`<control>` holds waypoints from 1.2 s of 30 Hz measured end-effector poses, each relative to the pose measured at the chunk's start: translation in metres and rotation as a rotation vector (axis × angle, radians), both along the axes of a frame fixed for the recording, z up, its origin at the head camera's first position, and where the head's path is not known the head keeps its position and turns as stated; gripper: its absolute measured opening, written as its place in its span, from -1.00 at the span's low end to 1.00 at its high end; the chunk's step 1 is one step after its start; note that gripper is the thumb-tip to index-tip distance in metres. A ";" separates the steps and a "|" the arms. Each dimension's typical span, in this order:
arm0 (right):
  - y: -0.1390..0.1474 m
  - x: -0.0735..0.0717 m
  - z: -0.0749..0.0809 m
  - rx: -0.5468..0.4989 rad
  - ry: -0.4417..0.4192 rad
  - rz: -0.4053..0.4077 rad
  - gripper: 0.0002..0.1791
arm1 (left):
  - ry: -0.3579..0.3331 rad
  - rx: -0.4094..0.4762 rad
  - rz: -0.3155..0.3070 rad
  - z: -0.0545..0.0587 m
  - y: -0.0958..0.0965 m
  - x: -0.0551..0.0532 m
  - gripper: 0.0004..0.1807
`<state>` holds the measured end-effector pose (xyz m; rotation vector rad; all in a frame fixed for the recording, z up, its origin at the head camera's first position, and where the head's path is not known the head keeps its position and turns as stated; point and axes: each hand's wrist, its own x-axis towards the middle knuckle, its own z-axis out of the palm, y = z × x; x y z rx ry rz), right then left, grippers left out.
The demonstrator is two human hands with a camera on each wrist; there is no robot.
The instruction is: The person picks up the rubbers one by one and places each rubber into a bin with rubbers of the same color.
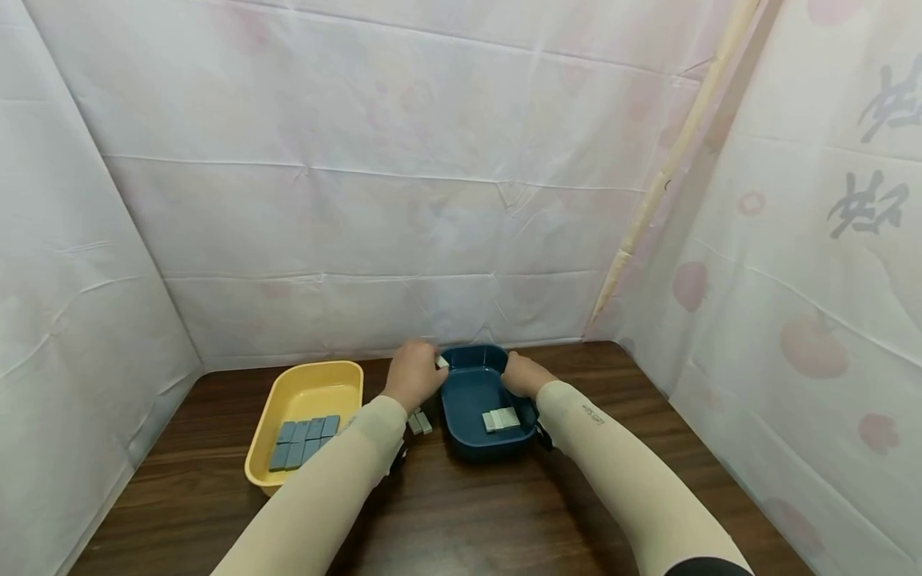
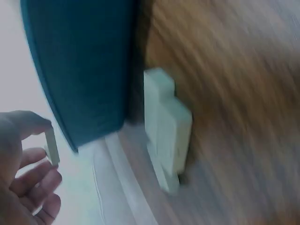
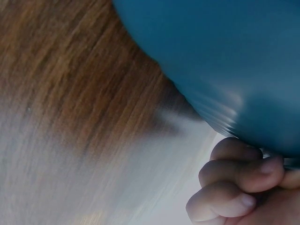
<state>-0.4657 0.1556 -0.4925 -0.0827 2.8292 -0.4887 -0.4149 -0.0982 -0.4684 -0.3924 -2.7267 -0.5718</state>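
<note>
The left hand [image 1: 414, 374] pinches a pale block [image 2: 52, 146] in its fingertips, by the blue tray's [image 1: 467, 390] far left corner — in the left wrist view the block's long axis runs nearly upright, its lower end leaning right. The right hand [image 1: 526, 374] grips the tray's right rim, fingers curled. Loose blocks [image 1: 420, 422] lie left of the tray — lengthwise away from the person.

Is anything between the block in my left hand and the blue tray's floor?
Nothing visible stands in the way. The pale block, held in your left hand, appears to clear the rim of the blue tray, and the blocks inside lie toward its near end.
</note>
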 end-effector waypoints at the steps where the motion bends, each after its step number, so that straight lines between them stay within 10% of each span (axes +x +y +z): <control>1: 0.000 0.000 0.000 0.001 -0.001 -0.003 -0.23 | 0.004 -0.019 -0.024 -0.001 0.005 0.001 -0.81; 18: -0.001 0.004 0.008 -0.039 -0.035 0.027 -0.22 | -0.161 -0.293 -0.159 -0.026 0.073 -0.003 -0.70; 25: -0.004 0.004 0.011 -0.007 -0.034 0.067 -0.21 | -0.210 -0.247 -0.163 -0.023 0.084 0.003 -0.87; 36: 0.001 0.004 0.010 -0.019 -0.018 0.063 -0.20 | -0.470 -0.084 -0.250 -0.018 0.086 0.001 -0.43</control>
